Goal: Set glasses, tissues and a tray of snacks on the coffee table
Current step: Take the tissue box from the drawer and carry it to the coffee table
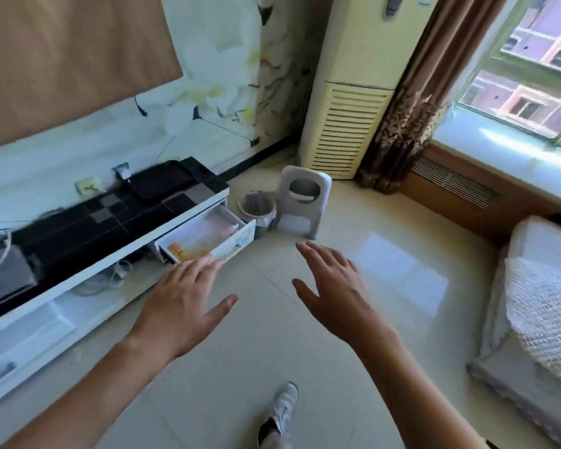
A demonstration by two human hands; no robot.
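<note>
Reaching out over the floor (240,367), the left hand (182,306) and the right hand (332,290) both have straight, spread fingers and hold nothing. Just past the left hand's fingertips is an open white drawer (208,233) in the long low cabinet (78,286) on the left. Inside it lie orange and pale things, too blurry to name. A black tray (161,183) sits on the cabinet's dark surface, farther off. Near the drawer's right end stands a small bin (256,207) with a bag liner, beside a grey stool (303,202).
</note>
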